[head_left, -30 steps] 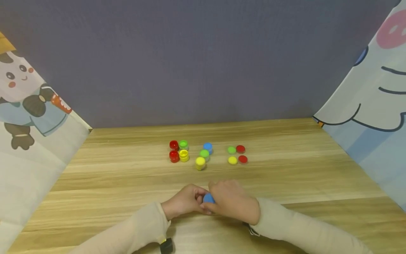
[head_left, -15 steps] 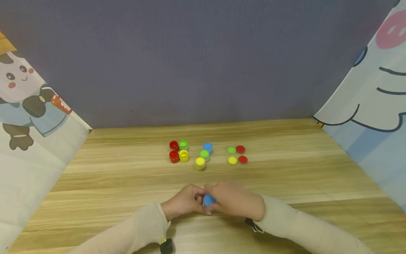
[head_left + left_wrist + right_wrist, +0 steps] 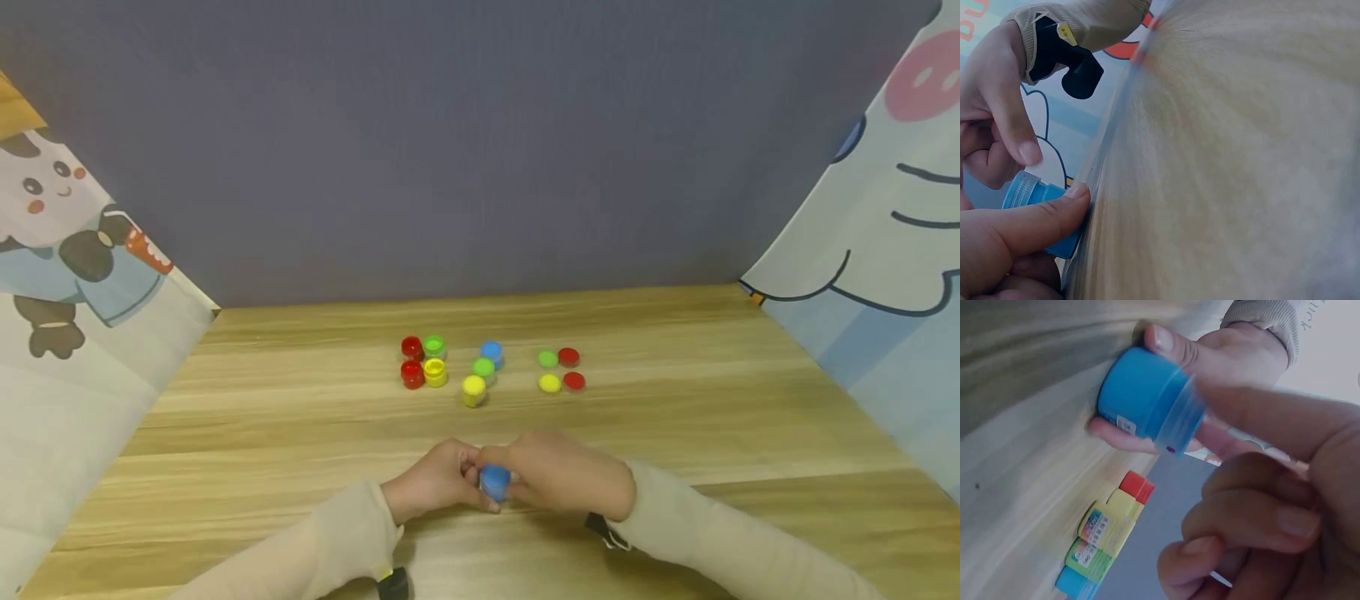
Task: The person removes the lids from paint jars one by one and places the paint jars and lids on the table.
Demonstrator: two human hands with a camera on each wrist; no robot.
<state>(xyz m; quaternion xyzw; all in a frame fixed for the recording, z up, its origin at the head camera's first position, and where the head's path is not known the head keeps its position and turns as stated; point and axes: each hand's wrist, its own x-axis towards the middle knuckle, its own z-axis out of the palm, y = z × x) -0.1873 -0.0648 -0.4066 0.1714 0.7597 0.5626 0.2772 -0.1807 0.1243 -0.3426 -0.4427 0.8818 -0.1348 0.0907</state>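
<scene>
My left hand [image 3: 438, 479] holds a small blue jar [image 3: 1132, 390] upright at the table's near side, its thumb along the jar's near side. A ribbed, partly see-through lid [image 3: 1022, 190] sits on it. My right hand [image 3: 566, 475] is at the lid from the right. In the left wrist view its thumb tip stands slightly apart from the lid; the index finger reaches behind the jar, where its contact is hidden. Its other fingers are curled and hold nothing. Beyond the hands stand a yellow jar [image 3: 473, 392], a green jar [image 3: 484, 368] and another blue jar [image 3: 492, 353], all lidded.
To the left stand lidless jars: two red jars [image 3: 412, 375], a green jar [image 3: 434, 347] and a yellow jar [image 3: 435, 373]. Loose lids lie to the right: a green lid [image 3: 547, 359], a yellow lid [image 3: 550, 383] and two red lids [image 3: 568, 357]. A grey wall [image 3: 480, 150] closes the back.
My right hand has turned about the lid: the index finger moved left and nearer, the thumb right. More of the blue lid shows. The left hand keeps the jar in place.
</scene>
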